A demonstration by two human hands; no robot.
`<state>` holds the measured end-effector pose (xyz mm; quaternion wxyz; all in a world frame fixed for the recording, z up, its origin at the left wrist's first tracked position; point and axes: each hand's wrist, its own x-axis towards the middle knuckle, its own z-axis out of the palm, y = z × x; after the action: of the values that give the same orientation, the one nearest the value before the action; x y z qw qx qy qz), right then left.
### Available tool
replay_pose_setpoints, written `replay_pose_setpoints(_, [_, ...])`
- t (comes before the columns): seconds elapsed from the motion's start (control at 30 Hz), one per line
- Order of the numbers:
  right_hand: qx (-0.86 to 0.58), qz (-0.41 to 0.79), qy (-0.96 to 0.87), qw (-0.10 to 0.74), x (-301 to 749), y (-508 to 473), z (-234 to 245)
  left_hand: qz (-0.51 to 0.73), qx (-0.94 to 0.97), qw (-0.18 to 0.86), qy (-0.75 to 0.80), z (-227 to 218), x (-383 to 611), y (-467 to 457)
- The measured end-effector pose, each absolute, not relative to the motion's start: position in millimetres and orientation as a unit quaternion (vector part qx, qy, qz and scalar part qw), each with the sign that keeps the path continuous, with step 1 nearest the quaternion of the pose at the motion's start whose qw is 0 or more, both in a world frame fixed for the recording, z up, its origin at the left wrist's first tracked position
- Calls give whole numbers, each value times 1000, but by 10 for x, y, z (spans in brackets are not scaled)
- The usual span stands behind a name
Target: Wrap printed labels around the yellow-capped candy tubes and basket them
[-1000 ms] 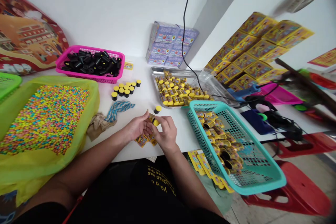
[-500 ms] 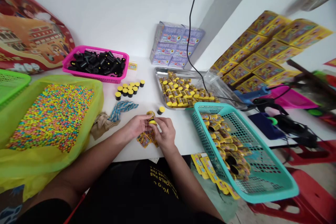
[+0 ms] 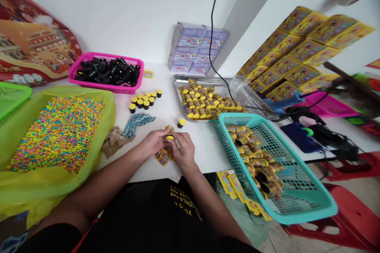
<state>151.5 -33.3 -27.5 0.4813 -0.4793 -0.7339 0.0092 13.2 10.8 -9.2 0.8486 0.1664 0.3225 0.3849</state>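
My left hand [image 3: 154, 141] and my right hand [image 3: 184, 148] meet over the table's near edge, fingers closed around one small canister [image 3: 170, 137] with a yellow lid. A patterned yellow wrap shows above the lid, but fingers cover most of it. Beneath the hands lie flat printed yellow labels [image 3: 162, 157]. One black canister with a yellow lid [image 3: 181, 123] stands just beyond my right hand. Farther back is a cluster of several more such canisters [image 3: 146, 104]. A blue striped cloth [image 3: 135, 123] and a brown cloth [image 3: 115, 139] lie left of my left hand.
Left, a yellow-lined bin holds colourful candies [image 3: 59, 134]; behind it, a pink basket [image 3: 102, 88] contains black canisters. A metal tray [image 3: 178, 83] and teal basket [image 3: 311, 205] hold wrapped yellow canisters. A black cable [image 3: 212, 27] hangs across the tray. Stacked boxes [image 3: 185, 53] stand behind.
The canister has tilted slightly between my fingers, so its yellow lid looks flatter. Both hands stay on it, almost in place. The view has shifted a little.
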Motion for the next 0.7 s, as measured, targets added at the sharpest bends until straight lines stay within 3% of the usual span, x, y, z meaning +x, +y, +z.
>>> replay_pose_setpoints(0.37, [-463, -66, -749, 469, 1570, -341, -272, 340, 210, 858, 321, -48, 128, 85])
replay_pose_setpoints(0.53, [-468, -12, -721, 511, 1559, -355, -256, 376, 218, 851, 294, -29, 112, 77])
replay_pose_setpoints(0.7, [-473, 11, -737, 484, 1538, -332, -302, 382, 210, 848, 301, -47, 113, 90])
